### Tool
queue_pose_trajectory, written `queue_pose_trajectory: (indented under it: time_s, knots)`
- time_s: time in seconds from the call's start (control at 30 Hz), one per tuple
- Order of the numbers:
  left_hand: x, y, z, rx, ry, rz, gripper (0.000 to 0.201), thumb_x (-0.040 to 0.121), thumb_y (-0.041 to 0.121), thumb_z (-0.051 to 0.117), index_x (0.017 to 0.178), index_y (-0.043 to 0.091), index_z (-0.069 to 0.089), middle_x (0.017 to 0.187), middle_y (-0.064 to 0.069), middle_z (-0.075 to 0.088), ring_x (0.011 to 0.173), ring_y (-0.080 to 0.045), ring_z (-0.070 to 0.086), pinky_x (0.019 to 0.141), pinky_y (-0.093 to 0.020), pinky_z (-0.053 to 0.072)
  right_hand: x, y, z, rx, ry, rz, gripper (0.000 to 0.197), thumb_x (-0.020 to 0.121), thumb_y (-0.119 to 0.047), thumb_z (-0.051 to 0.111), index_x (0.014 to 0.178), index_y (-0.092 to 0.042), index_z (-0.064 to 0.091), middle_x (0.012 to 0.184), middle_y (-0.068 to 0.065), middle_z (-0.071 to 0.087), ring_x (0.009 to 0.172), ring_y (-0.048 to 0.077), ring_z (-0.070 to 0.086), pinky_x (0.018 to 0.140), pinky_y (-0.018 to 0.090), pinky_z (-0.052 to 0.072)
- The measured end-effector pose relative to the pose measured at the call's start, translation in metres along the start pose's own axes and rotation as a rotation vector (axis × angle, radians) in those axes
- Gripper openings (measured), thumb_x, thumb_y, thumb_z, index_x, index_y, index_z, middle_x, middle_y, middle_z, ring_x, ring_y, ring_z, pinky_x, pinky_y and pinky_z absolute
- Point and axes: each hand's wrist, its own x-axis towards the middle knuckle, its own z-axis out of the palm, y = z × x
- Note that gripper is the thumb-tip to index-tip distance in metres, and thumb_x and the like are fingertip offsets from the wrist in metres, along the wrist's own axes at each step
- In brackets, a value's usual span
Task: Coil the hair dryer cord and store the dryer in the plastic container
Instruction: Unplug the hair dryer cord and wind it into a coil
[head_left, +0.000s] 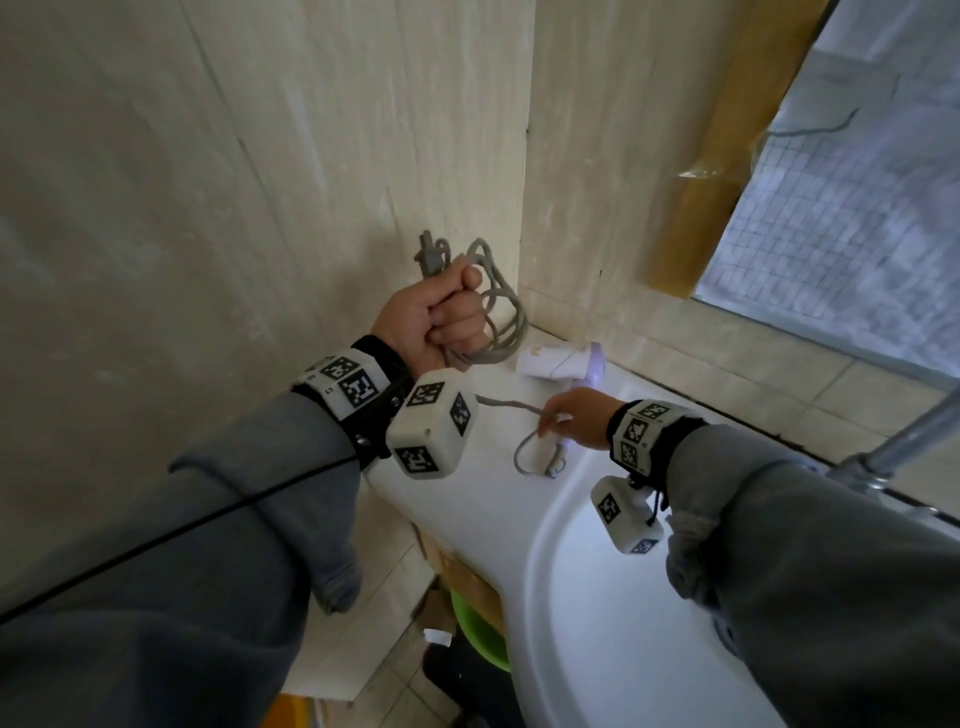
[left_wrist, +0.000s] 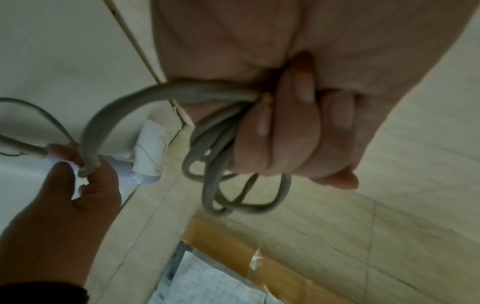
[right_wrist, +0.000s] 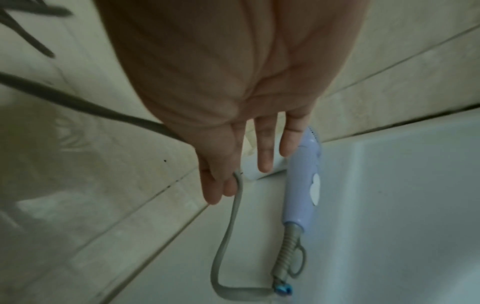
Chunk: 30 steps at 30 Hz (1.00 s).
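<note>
My left hand (head_left: 452, 312) is raised by the tiled wall and grips several loops of the grey cord (head_left: 498, 306), with the plug (head_left: 428, 254) sticking up above the fist. In the left wrist view the fingers (left_wrist: 285, 127) curl round the coil (left_wrist: 233, 185). The white and lilac hair dryer (head_left: 563, 361) lies on the sink ledge in the corner. My right hand (head_left: 545, 423) hovers just over its handle (right_wrist: 303, 185) and pinches the cord (right_wrist: 231, 226) between thumb and forefinger, the other fingers straight. A short loop of cord (head_left: 524, 457) runs on the ledge to the handle's end.
The white sink (head_left: 597, 597) takes up the lower right, with a metal tap pipe (head_left: 909, 441) at the right edge. A frosted window (head_left: 857, 234) stands behind the ledge. Below the sink sits a green basin (head_left: 478, 629) on the tiled floor.
</note>
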Motion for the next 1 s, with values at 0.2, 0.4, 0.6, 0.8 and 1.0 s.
queue_pose_trajectory:
  time_s: [0.2, 0.4, 0.6, 0.8, 1.0]
  knots:
    - [-0.013, 0.001, -0.014, 0.113, -0.17, -0.18, 0.021, 0.078, 0.032, 0.06, 0.063, 0.019, 0.06, 0.032, 0.01, 0.034, 0.034, -0.008, 0.013, 0.038, -0.018, 0.02, 0.008, -0.007, -0.011, 0.022, 0.032, 0.045, 0.032, 0.095, -0.028, 0.046, 0.108, -0.01, 0.07, 0.106, 0.006, 0.071, 0.091, 0.015, 0.061, 0.081, 0.02, 0.043]
    - [-0.012, -0.011, -0.019, 0.575, -0.064, -0.341, 0.035, 0.093, 0.021, 0.042, 0.062, 0.011, 0.052, 0.033, 0.01, 0.032, 0.028, -0.002, 0.023, 0.035, -0.016, 0.015, 0.007, -0.029, -0.03, 0.163, 0.155, 0.196, 0.024, 0.094, -0.02, 0.049, 0.113, -0.013, 0.063, 0.098, 0.003, 0.069, 0.1, 0.022, 0.063, 0.08, 0.023, 0.044]
    - [-0.003, -0.024, -0.02, 0.994, 0.054, -0.298, 0.03, 0.093, 0.022, 0.05, 0.064, 0.012, 0.052, 0.041, 0.005, 0.055, 0.051, -0.016, 0.045, 0.056, -0.027, 0.034, 0.019, -0.034, -0.039, 0.248, 0.246, 0.222, 0.038, 0.097, -0.031, 0.042, 0.063, -0.018, 0.052, 0.037, -0.006, 0.059, 0.058, 0.015, 0.064, 0.062, 0.026, 0.051]
    - [0.011, -0.031, -0.019, 1.058, 0.13, -0.249, 0.015, 0.094, 0.027, 0.046, 0.082, 0.019, 0.049, 0.089, -0.005, 0.072, 0.067, -0.015, 0.07, 0.053, -0.022, 0.042, 0.02, -0.043, -0.049, 0.434, 0.296, 0.231, 0.05, 0.095, -0.034, 0.043, 0.054, -0.011, 0.059, 0.036, -0.001, 0.059, 0.045, 0.013, 0.059, 0.055, 0.022, 0.046]
    - [0.026, -0.044, -0.023, 0.985, 0.252, -0.176, 0.019, 0.092, 0.025, 0.05, 0.104, 0.012, 0.053, 0.105, -0.01, 0.066, 0.094, -0.027, 0.066, 0.076, -0.032, 0.052, 0.014, -0.053, -0.059, 0.662, 0.278, 0.177, 0.042, 0.091, -0.025, 0.052, 0.053, -0.007, 0.061, 0.029, -0.001, 0.052, 0.032, 0.012, 0.049, 0.041, 0.02, 0.035]
